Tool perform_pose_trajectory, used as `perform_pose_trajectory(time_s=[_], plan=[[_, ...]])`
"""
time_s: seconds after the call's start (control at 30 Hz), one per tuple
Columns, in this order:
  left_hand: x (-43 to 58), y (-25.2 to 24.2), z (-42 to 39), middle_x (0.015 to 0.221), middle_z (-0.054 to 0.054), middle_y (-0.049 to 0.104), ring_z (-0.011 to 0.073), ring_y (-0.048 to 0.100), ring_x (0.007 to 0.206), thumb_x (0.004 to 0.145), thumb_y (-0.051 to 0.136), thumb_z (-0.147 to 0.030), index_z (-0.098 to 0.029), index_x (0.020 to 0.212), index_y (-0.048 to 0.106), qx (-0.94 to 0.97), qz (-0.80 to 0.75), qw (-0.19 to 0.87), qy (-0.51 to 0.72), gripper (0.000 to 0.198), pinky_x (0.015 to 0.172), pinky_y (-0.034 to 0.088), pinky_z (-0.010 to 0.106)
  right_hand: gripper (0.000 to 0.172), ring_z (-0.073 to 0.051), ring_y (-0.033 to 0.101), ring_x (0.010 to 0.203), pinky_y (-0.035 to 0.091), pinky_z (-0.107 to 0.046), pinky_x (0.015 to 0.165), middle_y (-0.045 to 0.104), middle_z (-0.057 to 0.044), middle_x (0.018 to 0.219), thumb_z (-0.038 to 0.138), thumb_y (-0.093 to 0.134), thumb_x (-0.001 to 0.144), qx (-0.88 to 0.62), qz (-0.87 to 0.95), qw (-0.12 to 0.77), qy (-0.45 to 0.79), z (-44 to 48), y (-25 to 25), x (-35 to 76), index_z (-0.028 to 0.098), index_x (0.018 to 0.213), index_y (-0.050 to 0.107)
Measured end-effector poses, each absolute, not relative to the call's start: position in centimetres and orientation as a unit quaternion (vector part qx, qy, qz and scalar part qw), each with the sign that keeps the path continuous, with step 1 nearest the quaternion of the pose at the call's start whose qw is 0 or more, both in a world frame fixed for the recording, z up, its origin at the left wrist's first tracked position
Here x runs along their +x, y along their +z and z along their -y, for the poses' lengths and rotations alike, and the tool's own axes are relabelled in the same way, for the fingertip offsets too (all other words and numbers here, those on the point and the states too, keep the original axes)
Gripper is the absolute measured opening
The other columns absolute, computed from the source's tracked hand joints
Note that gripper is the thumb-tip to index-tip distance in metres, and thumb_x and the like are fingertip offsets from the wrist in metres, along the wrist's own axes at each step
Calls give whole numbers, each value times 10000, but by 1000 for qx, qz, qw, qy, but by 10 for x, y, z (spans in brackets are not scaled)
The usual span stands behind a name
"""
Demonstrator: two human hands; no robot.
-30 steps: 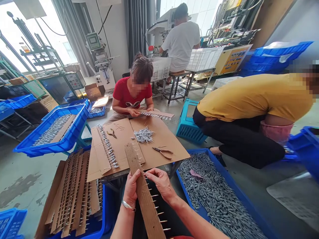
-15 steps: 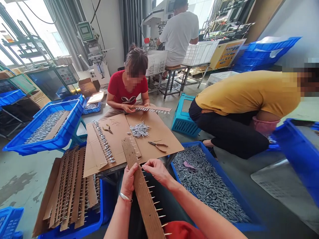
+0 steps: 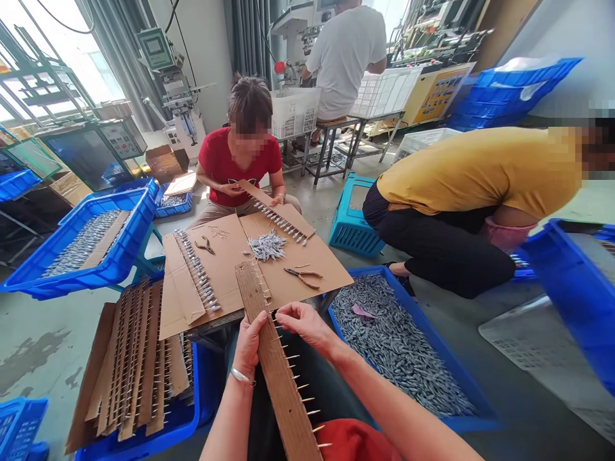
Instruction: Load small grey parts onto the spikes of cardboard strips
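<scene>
My left hand (image 3: 253, 342) is closed around a long brown strip (image 3: 278, 374), which looks like cardboard or wood, thumb on its face. Thin pale toothpick-like sticks (image 3: 307, 413) stick out in a row along the strip's right edge. At that edge, a little right of the left thumb, my right hand (image 3: 307, 326) is closed in a pinch; what its fingertips hold is too small to make out. Just beyond the strip's far end, a pile of small grey spindle-shaped pieces (image 3: 267, 246) lies on the cardboard-topped table (image 3: 230, 291).
Pliers (image 3: 302, 277) and yellow-handled pliers (image 3: 205, 244) lie on the table near a strip of grey pieces (image 3: 196, 272). A blue crate of grey pieces (image 3: 403, 346) stands right, stacked stick-edged strips (image 3: 129, 358) left. A person in red (image 3: 243, 153) sits opposite; another crouches right.
My hands stay at nearly the same spot on the strip, the right fingers shifting only slightly. The person opposite has swung their strip to slope down across the table.
</scene>
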State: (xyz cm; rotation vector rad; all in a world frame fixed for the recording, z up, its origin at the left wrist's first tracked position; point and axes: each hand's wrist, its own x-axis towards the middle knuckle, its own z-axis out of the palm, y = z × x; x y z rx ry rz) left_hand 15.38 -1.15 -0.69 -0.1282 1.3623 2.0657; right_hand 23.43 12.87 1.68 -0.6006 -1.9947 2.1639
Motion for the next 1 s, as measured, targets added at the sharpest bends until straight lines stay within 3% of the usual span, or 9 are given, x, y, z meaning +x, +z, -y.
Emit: perform_pose_trajectory(time_s=[0.23,0.5,0.77,1.0], plan=[[158,-9,11,666,-6,697,136,622,545,563,917,-339,-161,835,667,-7,-521,338,784,410,535,516,246,281,-156,565,664,429,-255,627,676,-10,689,417,681,802,-176,721,34,670,-120,13,264,155,704,710],[158,-12,16,648,8,699,149,630,540,574,902,-355,-165,812,650,-6,-525,350,776,396,524,520,254,292,-136,491,602,381,-254,590,581,28,591,414,679,772,-231,663,101,705,-117,6,264,179,606,626],[158,-5,18,630,3,696,154,637,536,556,908,-366,-171,788,645,-29,-531,340,775,402,497,506,245,318,-180,636,679,494,-286,628,707,-44,734,485,707,770,-251,584,115,763,-123,1,267,173,731,659],[159,-6,20,643,13,704,163,643,531,565,905,-368,-171,830,636,-31,-527,349,774,426,502,530,267,304,-130,578,551,480,-255,537,621,27,659,487,667,815,-259,564,212,755,-127,1,264,206,779,556]])
